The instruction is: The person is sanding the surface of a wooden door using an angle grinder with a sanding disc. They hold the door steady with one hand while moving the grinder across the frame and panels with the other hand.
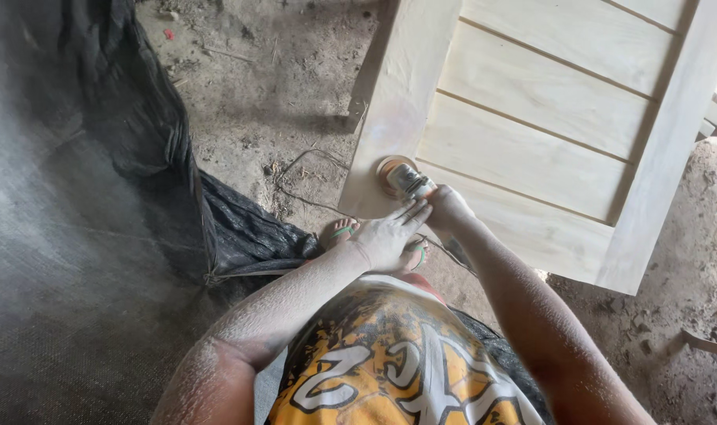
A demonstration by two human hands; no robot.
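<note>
Dirt floor (295, 94), black tarp (138, 118) at left. Both hands closed on sander (401, 178): right hand (446, 206) grips rear, left hand (386, 236) steadies. Sander disc on lower-left corner of pale wooden door panel (531, 134).

black tarp (138, 134) | dirt floor (280, 86) | loose wire (307, 161) | green sandals (342, 231)

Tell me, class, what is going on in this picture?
A person covered in pale dust holds a small disc sander with both hands, the left hand and right hand gripping its body. Its disc is pressed against the corner frame of a bare wooden panelled door lying flat above the dirt ground. A black tarp lies at the left.
</note>
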